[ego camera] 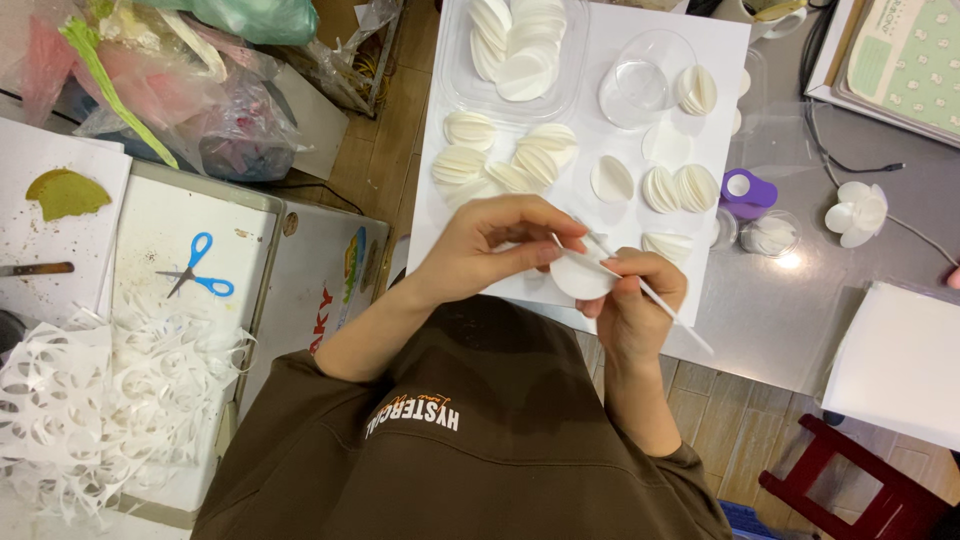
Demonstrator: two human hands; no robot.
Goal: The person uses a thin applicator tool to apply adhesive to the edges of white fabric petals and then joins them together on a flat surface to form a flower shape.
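Observation:
My left hand (495, 245) pinches a white round paper disc (580, 277) between thumb and fingers, just above the near edge of a white sheet (610, 60). My right hand (635, 300) supports the same disc from the right and grips a thin white stick (668, 310) that slants down to the right. Several folded white paper discs (470, 165) lie in small stacks on the sheet beyond my hands.
A clear tray of discs (520, 45) and a clear round cup (640, 80) sit at the sheet's far end. A purple punch (745, 192) and white paper flower (858, 212) lie right. Blue scissors (200, 268) and paper cut-out scraps (90, 400) lie left. A red stool (860, 480) stands lower right.

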